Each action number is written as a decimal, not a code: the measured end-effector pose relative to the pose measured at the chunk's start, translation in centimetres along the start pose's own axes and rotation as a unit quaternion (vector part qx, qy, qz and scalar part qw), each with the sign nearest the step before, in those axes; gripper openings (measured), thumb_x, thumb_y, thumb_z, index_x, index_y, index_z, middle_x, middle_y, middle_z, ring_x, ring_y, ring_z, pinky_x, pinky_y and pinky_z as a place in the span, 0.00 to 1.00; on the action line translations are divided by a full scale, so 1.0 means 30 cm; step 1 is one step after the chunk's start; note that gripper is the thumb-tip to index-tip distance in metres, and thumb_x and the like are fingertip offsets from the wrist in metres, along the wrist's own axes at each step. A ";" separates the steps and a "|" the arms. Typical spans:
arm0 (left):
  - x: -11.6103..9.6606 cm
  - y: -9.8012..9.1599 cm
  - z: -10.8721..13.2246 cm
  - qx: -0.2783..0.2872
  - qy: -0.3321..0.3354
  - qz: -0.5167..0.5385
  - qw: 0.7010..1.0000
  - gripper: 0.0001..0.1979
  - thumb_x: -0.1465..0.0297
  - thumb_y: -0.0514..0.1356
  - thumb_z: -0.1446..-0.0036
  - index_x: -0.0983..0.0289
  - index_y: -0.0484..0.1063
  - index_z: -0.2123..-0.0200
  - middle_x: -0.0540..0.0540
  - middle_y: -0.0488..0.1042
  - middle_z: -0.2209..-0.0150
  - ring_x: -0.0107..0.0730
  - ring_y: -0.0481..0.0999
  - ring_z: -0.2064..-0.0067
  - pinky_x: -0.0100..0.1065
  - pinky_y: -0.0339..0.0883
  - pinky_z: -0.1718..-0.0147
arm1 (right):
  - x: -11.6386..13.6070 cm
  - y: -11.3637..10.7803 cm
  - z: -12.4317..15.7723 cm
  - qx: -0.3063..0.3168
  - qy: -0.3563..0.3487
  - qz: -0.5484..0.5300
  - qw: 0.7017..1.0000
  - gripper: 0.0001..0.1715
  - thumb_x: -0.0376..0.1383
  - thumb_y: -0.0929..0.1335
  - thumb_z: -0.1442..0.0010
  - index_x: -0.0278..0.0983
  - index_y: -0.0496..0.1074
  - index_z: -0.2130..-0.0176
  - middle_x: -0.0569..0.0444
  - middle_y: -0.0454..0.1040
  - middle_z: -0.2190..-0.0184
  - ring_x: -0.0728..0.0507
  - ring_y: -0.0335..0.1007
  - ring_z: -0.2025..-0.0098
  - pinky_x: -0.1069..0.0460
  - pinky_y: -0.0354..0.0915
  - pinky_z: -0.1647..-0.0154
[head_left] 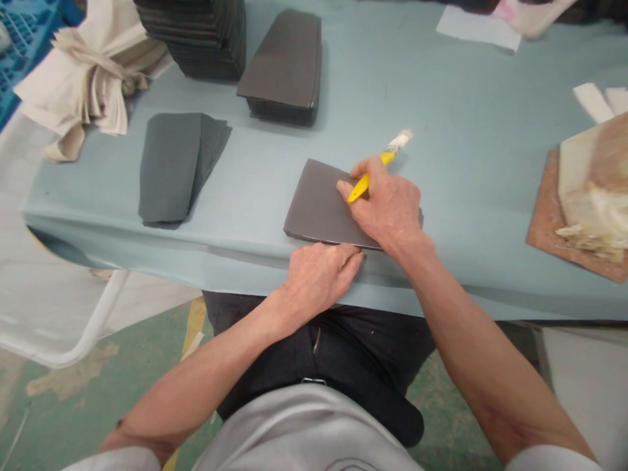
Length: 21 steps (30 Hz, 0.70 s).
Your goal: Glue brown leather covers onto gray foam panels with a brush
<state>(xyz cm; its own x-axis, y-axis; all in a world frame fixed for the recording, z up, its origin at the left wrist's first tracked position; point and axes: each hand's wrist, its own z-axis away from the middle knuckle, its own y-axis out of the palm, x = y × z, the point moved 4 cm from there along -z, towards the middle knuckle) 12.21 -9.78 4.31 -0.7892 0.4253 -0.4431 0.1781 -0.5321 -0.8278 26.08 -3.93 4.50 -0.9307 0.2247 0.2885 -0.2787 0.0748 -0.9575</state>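
Observation:
A flat dark grey-brown piece [321, 203], seemingly a thin stack, lies near the front edge of the table. My right hand [392, 203] rests on its right part, fingers closed around a brush with a yellow handle [360, 188]; the pale bristles point away to the upper right. Along the near edge of the piece is my left hand [321, 275], its fingers curled together against that edge. What the left fingers pinch, if anything, is hidden. To the left lies a fanned pile of dark grey pieces [171, 170].
Farther back stand a stack of brown-grey pieces [284, 62] and a taller dark stack [201, 36]. Tied beige cloth strips [98, 78] lie at the left. On the right, a glue-smeared block [596, 176] sits on a brown board [542, 209]. Paper scraps [478, 27] lie at the back.

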 end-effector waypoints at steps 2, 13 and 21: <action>0.001 0.001 0.001 -0.003 -0.002 0.002 1.000 0.22 0.61 0.50 0.20 0.58 0.84 0.56 0.58 0.88 0.56 0.48 0.88 0.52 0.38 0.71 0.60 | 0.001 0.000 0.001 0.006 -0.002 0.007 1.000 0.19 0.47 0.68 0.27 0.38 0.74 0.44 0.47 0.81 0.61 0.34 0.78 0.58 0.46 0.62 0.58; 0.010 0.020 0.005 -0.019 -0.001 0.005 1.000 0.22 0.60 0.50 0.20 0.58 0.84 0.56 0.58 0.88 0.57 0.48 0.88 0.54 0.39 0.73 0.60 | 0.003 -0.001 0.001 0.018 -0.016 0.033 0.999 0.17 0.48 0.66 0.25 0.41 0.74 0.46 0.47 0.82 0.62 0.35 0.79 0.61 0.48 0.52 0.65; 0.015 0.025 0.004 -0.022 -0.006 0.008 1.000 0.20 0.61 0.51 0.20 0.57 0.83 0.57 0.57 0.88 0.57 0.49 0.88 0.54 0.40 0.74 0.60 | 0.000 0.009 0.008 0.016 -0.004 0.023 1.000 0.17 0.48 0.67 0.26 0.42 0.74 0.45 0.48 0.83 0.60 0.35 0.80 0.60 0.47 0.50 0.65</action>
<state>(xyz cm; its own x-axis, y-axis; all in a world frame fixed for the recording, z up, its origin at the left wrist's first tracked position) 11.90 -10.07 3.53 -0.7927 0.4088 -0.4523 0.2159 -0.5056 -0.8353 25.94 -4.16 4.26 -0.9445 0.2201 0.2439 -0.2425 0.0339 -0.9696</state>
